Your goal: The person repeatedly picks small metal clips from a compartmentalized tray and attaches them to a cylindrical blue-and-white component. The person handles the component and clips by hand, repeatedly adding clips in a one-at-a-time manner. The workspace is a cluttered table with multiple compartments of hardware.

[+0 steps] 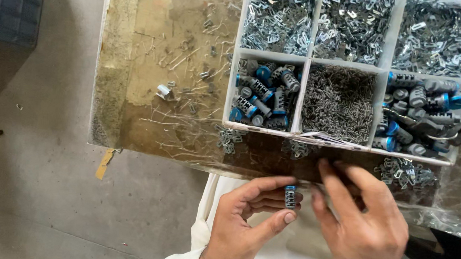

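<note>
Worn bench edge (127, 136), left hand (243, 228) pinching lock cylinder (290, 196), right hand (365, 229) loose beside it.

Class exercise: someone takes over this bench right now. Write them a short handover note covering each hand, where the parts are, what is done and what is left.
Left hand: pinches one small grey cylinder with a blue end, upright, between thumb and fingers.
Right hand: fingertips at the worktop edge beside that cylinder; whether it holds anything cannot be told.
Parts: white divided tray holds metal clips in the top row, blue-ended cylinders in the lower left and right compartments, and fine wire springs in the lower middle. Loose clips lie before the tray.
Done: one cylinder picked up.
Left: many cylinders remain in the tray.
</note>
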